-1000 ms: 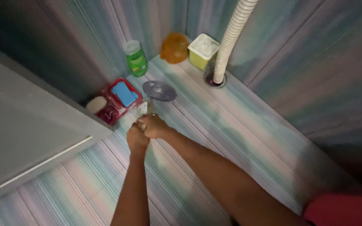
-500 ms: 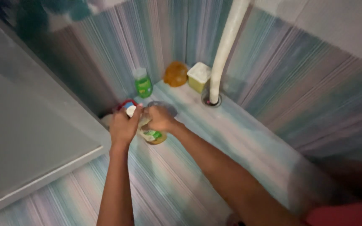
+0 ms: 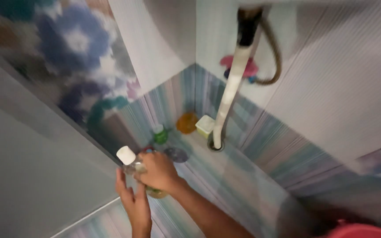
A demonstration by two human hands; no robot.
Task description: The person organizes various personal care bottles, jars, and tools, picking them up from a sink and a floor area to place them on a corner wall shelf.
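Now my right hand (image 3: 156,171) has its fingers clamped round the clear bottle (image 3: 138,172), white cap (image 3: 125,155) up; my left hand (image 3: 131,200), fingers spread, steadies beneath; uncapping looks next

The striped tiled floor (image 3: 243,176) carries a green bottle (image 3: 160,134), orange object (image 3: 186,123) and pale tub (image 3: 205,126).

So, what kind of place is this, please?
Probably a bathroom or washing corner. The floor and lower walls are tiled, a white drain hose runs down into a floor hole, and small containers, such as a green bottle, stand in the corner. The right hand holds a clear bottle.
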